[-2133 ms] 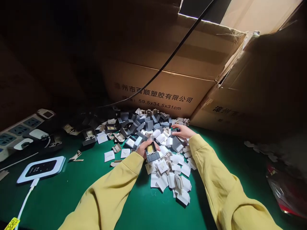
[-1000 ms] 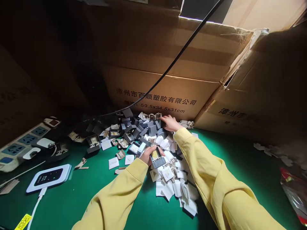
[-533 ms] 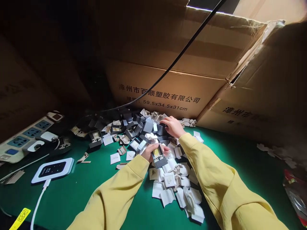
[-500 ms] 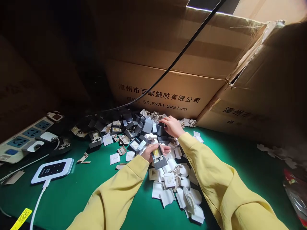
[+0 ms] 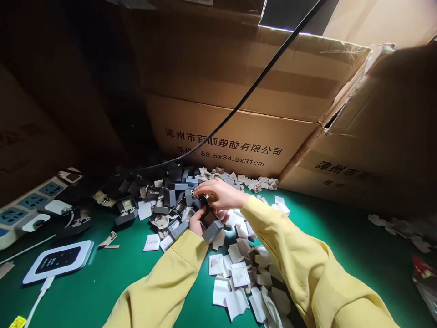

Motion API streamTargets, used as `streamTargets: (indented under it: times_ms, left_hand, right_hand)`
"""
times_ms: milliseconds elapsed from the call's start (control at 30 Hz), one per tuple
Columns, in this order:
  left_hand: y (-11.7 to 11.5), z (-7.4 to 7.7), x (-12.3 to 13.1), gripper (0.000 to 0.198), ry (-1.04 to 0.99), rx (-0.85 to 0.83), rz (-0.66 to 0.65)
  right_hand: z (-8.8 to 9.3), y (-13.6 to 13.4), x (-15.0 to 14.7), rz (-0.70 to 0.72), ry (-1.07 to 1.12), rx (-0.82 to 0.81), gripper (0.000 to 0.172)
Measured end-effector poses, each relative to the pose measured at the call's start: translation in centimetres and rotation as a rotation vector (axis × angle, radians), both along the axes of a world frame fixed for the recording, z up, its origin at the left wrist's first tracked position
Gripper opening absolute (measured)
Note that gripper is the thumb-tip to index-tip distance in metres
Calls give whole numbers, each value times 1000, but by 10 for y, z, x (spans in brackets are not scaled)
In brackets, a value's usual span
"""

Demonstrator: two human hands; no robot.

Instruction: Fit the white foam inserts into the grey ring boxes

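My left hand [image 5: 197, 223] grips a small dark grey box [image 5: 210, 224], held open-side up over the green table [image 5: 85, 291]. My right hand [image 5: 218, 193] is curled just above that box with its fingers pinched on something small I cannot make out. Both hands sit over a heap of small grey boxes [image 5: 172, 198]. White and beige card pieces [image 5: 239, 273] lie scattered in front of the heap, beside my yellow sleeves.
Big cardboard cartons [image 5: 239, 105] wall in the back and right. A black cable [image 5: 246, 95] slants across them. At left lie a power strip [image 5: 20, 214] and a white device with a dark screen [image 5: 56, 260] on a white lead. A plastic bag [image 5: 425, 278] lies at far right.
My right hand came back from the far side of the heap and now hovers over the box in my left hand. The yellow inside of that box is now covered.
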State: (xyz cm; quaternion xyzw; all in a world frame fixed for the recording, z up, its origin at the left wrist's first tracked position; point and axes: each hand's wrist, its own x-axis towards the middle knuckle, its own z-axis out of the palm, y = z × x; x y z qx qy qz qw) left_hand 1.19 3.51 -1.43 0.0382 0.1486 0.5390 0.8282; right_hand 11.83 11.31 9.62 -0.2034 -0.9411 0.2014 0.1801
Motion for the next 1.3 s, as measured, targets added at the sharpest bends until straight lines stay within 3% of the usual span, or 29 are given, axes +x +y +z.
streamTargets:
  times_ms: [67, 133, 200, 233, 300, 467, 600, 700, 867, 967, 1033, 1133, 1200, 1300]
  left_hand:
    - [1, 2, -2, 19, -16, -22, 30]
    - [1, 5, -4, 21, -11, -27, 42]
    - [0, 7, -6, 23, 0, -19, 60]
    - [0, 8, -7, 23, 6, -12, 63]
    - [0, 10, -7, 23, 15, -4, 55]
    - [3, 10, -6, 21, 60, -63, 44]
    - [4, 9, -7, 22, 121, -16, 16]
    - [4, 9, -7, 26, 161, 12, 16]
    - [3, 11, -8, 23, 155, 56, -20]
    - [2, 11, -11, 23, 143, 107, -147]
    - [2, 11, -11, 23, 128, 138, -250]
    - [1, 11, -8, 23, 110, 158, -339]
    - [1, 10, -5, 21, 111, 141, -322]
    - [1, 10, -1, 20, 157, 62, -245]
  right_hand:
    - [1, 17, 13, 32, 92, -113, 41]
    - [-9, 41, 33, -265, 259, -114, 42]
    - [-26, 65, 53, -597, 166, -28, 39]
    - [-36, 75, 61, -623, 119, -29, 36]
    - [-54, 89, 68, -584, 53, -34, 35]
    - [-77, 94, 44, -351, -260, 58, 72]
    - [-83, 91, 25, -431, -449, 109, 65]
    - [-82, 93, 37, -506, -481, 88, 50]
    - [-70, 88, 86, -615, -553, -31, 43]
    - [-55, 71, 119, -630, -577, -147, 39]
    - [-42, 58, 140, -568, -554, -277, 40]
    - [-23, 47, 170, -515, -387, -444, 46]
    - [-18, 46, 186, -692, -290, -347, 49]
    - [-28, 46, 200, -898, -266, -218, 54]
